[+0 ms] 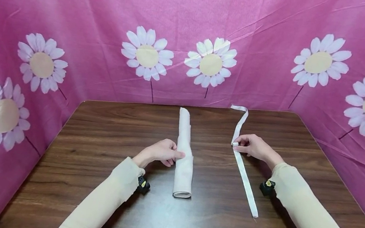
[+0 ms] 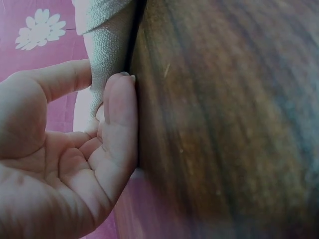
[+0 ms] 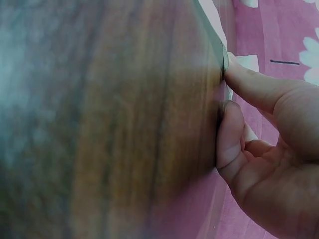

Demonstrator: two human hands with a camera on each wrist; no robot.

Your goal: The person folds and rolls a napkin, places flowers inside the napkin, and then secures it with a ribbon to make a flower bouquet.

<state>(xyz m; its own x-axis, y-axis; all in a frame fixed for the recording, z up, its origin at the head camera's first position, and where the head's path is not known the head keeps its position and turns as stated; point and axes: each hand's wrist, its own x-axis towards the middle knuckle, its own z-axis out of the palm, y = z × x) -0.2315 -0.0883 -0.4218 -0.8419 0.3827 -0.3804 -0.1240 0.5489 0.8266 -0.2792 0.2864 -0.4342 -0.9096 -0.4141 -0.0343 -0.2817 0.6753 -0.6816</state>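
A rolled off-white cloth lies lengthwise in the middle of the table. My left hand grips its left side, the thumb over the top and the curled fingers low against the roll. In the left wrist view the thumb and fingertips meet the woven cloth; part of the fingers is hidden behind it. To the right, a long white ribbon stretches from near the back edge toward the front. My right hand pinches it near its middle, where it bends. The right wrist view shows the ribbon edge-on at the thumb tip.
The dark wood-grain table has its back edge close to a pink curtain printed with white daisies, which also hangs at both sides. A small black wrist camera sits on the left sleeve, another black camera on the right.
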